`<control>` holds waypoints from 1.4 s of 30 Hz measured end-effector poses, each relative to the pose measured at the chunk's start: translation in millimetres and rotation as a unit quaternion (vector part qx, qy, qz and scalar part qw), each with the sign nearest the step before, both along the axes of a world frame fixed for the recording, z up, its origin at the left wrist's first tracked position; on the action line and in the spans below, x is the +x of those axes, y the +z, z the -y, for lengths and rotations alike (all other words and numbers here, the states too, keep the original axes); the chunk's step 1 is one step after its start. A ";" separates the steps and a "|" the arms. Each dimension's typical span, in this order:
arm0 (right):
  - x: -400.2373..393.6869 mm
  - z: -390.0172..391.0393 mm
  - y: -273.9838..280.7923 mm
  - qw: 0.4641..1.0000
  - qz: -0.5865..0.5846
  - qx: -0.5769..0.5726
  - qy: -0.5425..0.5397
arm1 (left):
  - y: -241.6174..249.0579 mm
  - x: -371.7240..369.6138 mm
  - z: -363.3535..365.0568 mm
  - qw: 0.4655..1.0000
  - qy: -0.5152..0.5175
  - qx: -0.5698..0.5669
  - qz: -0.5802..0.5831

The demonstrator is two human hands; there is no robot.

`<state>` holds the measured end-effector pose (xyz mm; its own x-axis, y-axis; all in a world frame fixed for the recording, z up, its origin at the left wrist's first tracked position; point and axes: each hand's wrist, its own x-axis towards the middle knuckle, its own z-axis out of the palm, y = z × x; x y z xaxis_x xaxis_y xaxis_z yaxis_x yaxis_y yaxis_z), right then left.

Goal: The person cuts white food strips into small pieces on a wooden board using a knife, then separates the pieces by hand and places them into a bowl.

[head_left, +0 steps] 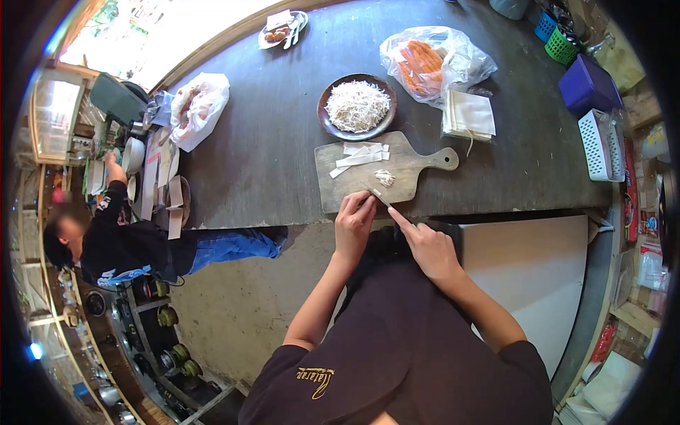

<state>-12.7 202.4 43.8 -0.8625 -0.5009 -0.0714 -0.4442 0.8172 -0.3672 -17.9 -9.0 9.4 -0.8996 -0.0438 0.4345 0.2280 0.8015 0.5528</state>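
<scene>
My right hand (432, 249) is closed around the handle of a knife (380, 199), whose blade points up and left over the near edge of a wooden cutting board (411, 170). Beside the blade, my left hand (353, 225) has its fingers curled and pressed together at the board's edge; what they hold is hidden. A small white bit shows by the fingertips. Thin white shreds (384, 178) lie in a little heap on the board. Flat pale strips (363, 156) are stacked behind them. Just beyond the board stands a dark bowl (323, 113) heaped with white shreds (358, 106).
A clear plastic bag with orange contents (421, 66) sits at the back, near pale square sheets (470, 115). Left are a white plastic bag (200, 110) and a person in dark clothes (134, 241). Baskets (598, 145) line the right edge. A small plate (301, 21) stands far back.
</scene>
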 end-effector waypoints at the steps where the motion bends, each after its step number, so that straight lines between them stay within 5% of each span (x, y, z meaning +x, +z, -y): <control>1: -2.3 4.4 -8.9 1.000 -0.018 -0.023 0.000 | 0.0 1.2 0.1 1.000 0.000 0.001 0.002; 6: -16.4 12.2 -9.8 0.995 -0.051 -0.088 0.011 | -0.9 1.0 1.9 1.000 -0.003 -0.001 -0.006; 9: -4.4 -2.9 16.2 1.000 0.025 -0.006 0.016 | -0.5 0.4 -0.1 1.000 0.004 0.000 -0.008; 18: -15.9 14.2 -12.4 0.995 -0.055 -0.087 0.010 | -1.6 1.4 1.0 1.000 0.001 -0.002 -0.011; 21: -1.6 1.5 4.9 1.000 -0.011 -0.018 0.008 | -3.4 1.1 0.6 1.000 0.003 0.005 -0.016; 28: -19.1 19.6 -22.0 0.995 -0.046 -0.085 0.012 | 1.7 0.0 0.0 1.000 0.000 0.014 -0.009; 42: -11.7 19.6 -12.9 0.998 -0.047 -0.038 0.006 | -0.6 0.8 1.9 1.000 -0.006 -0.004 -0.016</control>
<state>-24.4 182.8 30.9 -0.8571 -0.5128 0.0480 -0.4899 0.7829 -0.3835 -17.1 -10.9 8.8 -0.8853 -0.0303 0.4641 0.2550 0.8028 0.5390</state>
